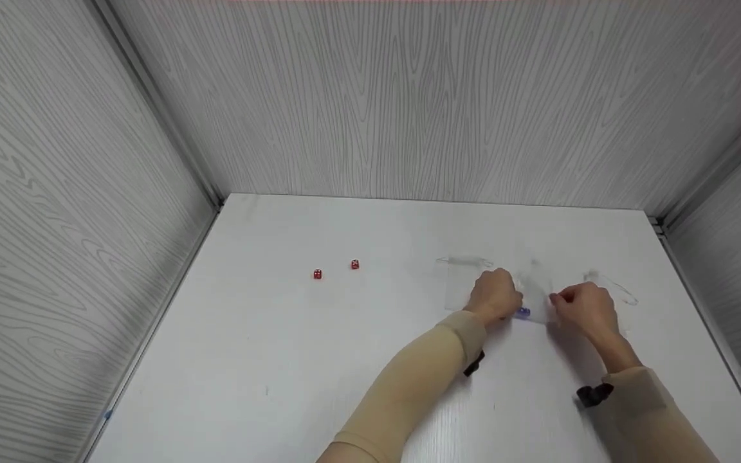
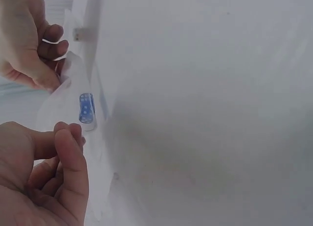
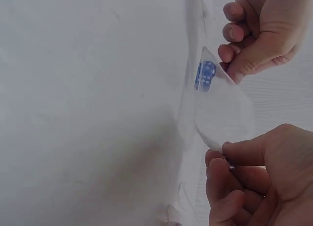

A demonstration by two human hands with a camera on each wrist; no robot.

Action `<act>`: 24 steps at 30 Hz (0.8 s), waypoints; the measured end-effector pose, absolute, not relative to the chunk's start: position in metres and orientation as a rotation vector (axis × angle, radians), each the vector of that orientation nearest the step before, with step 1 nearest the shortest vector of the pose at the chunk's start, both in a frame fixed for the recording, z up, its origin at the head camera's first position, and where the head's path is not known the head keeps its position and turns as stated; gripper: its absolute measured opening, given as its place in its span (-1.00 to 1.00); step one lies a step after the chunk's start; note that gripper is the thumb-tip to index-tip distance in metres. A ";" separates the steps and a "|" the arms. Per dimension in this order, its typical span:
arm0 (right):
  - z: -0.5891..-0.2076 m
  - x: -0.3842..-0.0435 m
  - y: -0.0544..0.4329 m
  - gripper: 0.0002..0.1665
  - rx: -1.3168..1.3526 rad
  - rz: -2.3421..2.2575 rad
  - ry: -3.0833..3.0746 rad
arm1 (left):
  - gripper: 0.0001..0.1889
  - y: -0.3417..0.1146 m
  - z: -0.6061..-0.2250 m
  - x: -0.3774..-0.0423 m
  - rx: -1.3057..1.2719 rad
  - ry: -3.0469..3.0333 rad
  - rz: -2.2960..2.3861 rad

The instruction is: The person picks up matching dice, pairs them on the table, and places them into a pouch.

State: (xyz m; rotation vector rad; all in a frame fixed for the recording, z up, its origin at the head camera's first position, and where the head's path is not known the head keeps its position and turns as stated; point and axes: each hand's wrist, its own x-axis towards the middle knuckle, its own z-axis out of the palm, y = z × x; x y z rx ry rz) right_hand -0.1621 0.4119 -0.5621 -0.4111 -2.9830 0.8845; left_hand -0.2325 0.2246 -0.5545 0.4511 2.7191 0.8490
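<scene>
Between the two hands hangs a clear plastic bag with blue dice inside, near one lower corner. My left hand pinches the bag's edge beside the dice, between thumb and fingers. On the opposite side my right hand holds the bag's other edge; the right wrist view shows thumb and forefinger gripping it. The blue dice lie close together, so their number is hard to tell. In the left wrist view the dice show through the plastic just above the left fingertips.
Two red dice lie apart on the left half of the white table. Another clear plastic bag lies flat just left of the left hand. Clear plastic also shows behind the right hand. Wood-grained panels wall in the back and sides.
</scene>
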 end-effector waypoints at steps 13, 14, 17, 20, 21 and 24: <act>-0.566 -0.172 0.400 -0.57 -0.436 0.739 -3.042 | -0.79 0.222 -0.565 -0.237 0.417 2.750 0.806; -0.566 -0.171 0.400 -0.57 -0.427 0.726 -3.039 | -0.77 0.219 -0.565 -0.236 0.433 2.741 0.822; -0.565 -0.169 0.399 -0.53 -0.408 0.679 -3.021 | -0.74 0.210 -0.563 -0.233 0.496 2.713 0.875; -0.563 -0.167 0.399 -0.43 -0.393 0.608 -2.989 | -0.76 0.200 -0.561 -0.230 0.586 2.718 0.873; -0.563 -0.166 0.400 -0.39 -0.394 0.587 -2.969 | -0.74 0.196 -0.560 -0.229 0.626 2.715 0.860; -0.562 -0.162 0.400 -0.31 -0.389 0.543 -2.875 | -0.57 0.183 -0.555 -0.225 0.714 2.713 0.815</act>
